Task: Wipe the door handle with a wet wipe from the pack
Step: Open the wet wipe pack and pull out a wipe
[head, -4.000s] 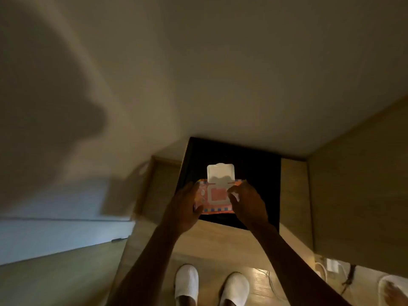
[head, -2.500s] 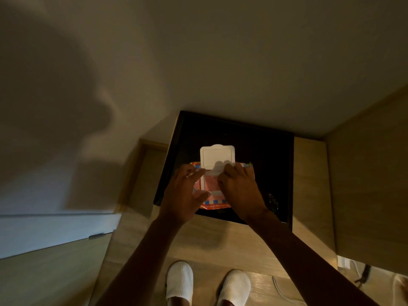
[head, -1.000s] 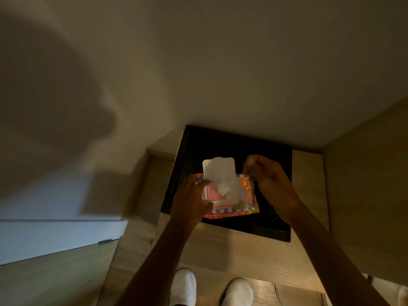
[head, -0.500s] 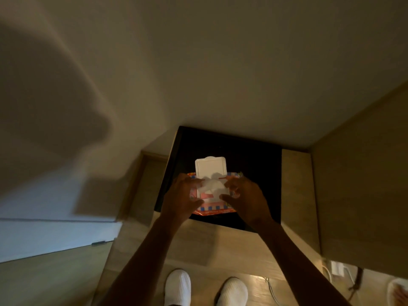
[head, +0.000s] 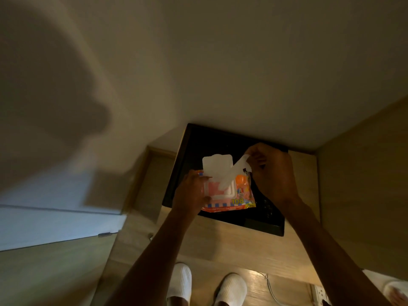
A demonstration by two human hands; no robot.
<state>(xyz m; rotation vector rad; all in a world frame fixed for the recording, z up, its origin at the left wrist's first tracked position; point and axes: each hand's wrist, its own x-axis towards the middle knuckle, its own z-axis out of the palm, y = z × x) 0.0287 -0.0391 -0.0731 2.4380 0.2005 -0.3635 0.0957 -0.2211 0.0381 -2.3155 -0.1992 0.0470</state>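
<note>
An orange and pink pack of wet wipes [head: 240,195] lies on a black appliance top [head: 220,138], its white lid [head: 216,166] flipped up. My left hand [head: 191,193] presses down on the pack's left side. My right hand [head: 271,173] pinches a white wet wipe [head: 235,173] that stretches from the pack's opening up and to the right, its lower end still in the pack. No door handle is in view.
The black appliance sits on a light wooden counter [head: 231,241] against a pale wall [head: 220,62]. A wooden panel [head: 364,184] rises at the right. Below are my white slippers [head: 229,288], a cable [head: 270,286] on the floor, and a lower wooden surface [head: 44,268] at left.
My right hand has gone from the pack's opening up and to the right, drawing a wipe out with it. My left hand stays on the pack.
</note>
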